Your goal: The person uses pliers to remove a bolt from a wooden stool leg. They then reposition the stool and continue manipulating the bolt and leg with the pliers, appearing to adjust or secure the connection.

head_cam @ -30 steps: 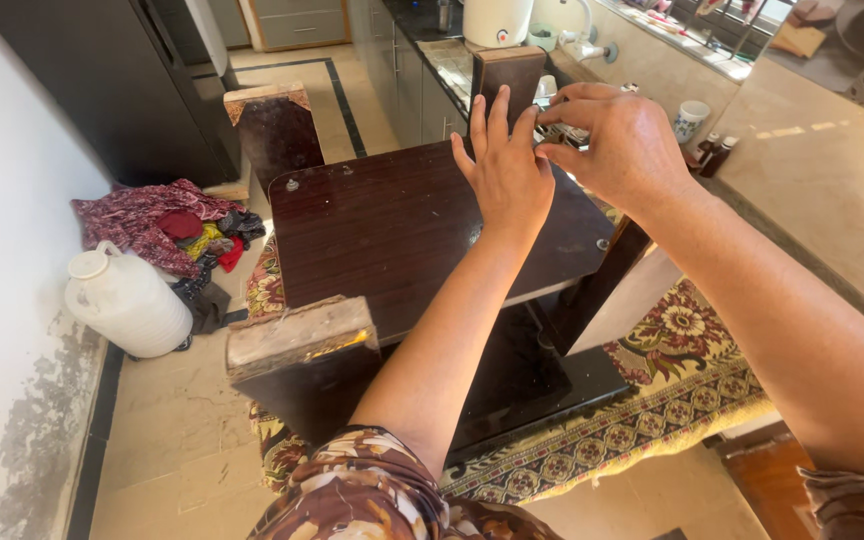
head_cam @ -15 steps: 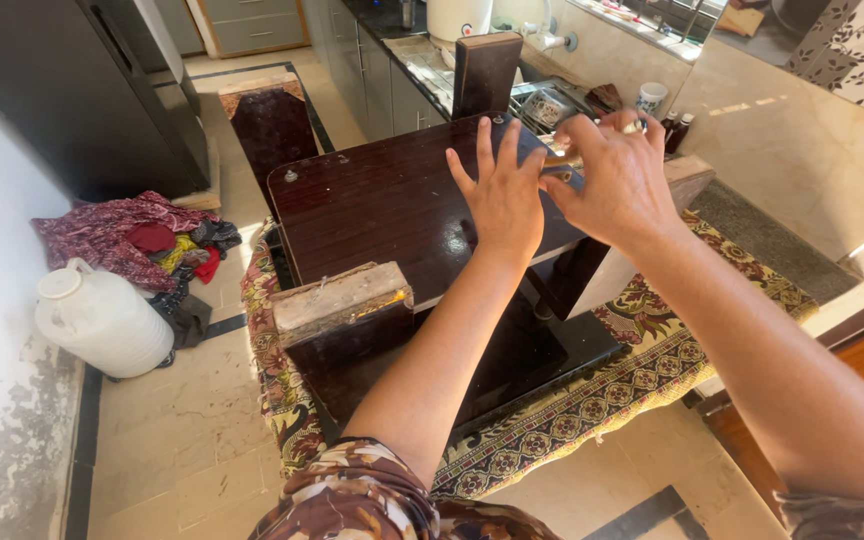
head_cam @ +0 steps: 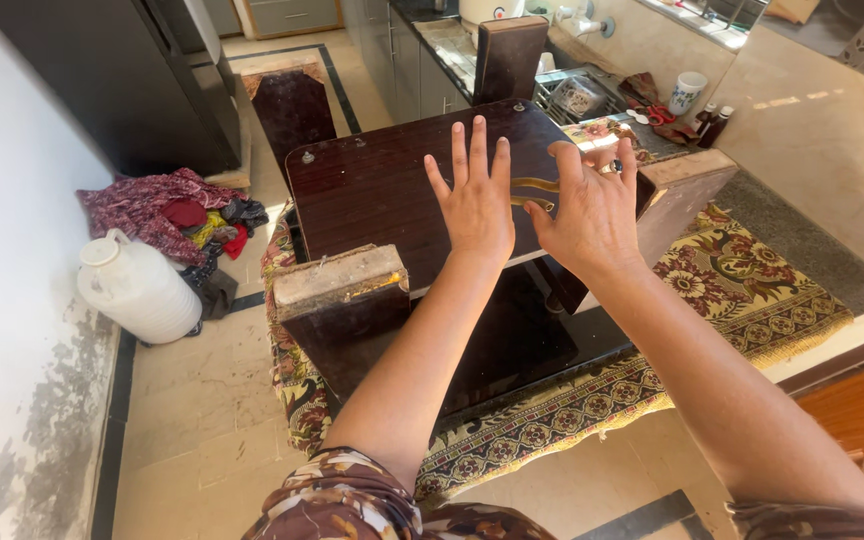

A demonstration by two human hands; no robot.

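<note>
1. A dark wooden table (head_cam: 382,190) lies upturned on the floor, its broad underside facing up with screw heads at the corners; four blocky legs (head_cam: 340,300) rise from it, one nearest the camera, one on the right, two at the far end.
2. A patterned rug (head_cam: 752,290) with a gold fringe lies under the table on the beige tiled floor; a dark cabinet (head_cam: 102,80) stands against the left wall.
3. A white plastic jug (head_cam: 137,290) stands by the left wall, just beside a heap of red and dark clothes (head_cam: 167,210).
4. The left hand (head_cam: 474,205) is held flat and wide, all fingers spread and pointing away, above the table's underside; it holds nothing.
5. The right hand (head_cam: 592,210) is just beside the left, fingers half curled, a ring on one finger; it pinches a thin brass-coloured strip (head_cam: 532,185) that shows between the two hands over the dark wood; whether the strip touches the left hand I cannot tell.
6. On the counter beyond stand a white mug (head_cam: 687,92) and two small dark bottles (head_cam: 714,125).
</note>
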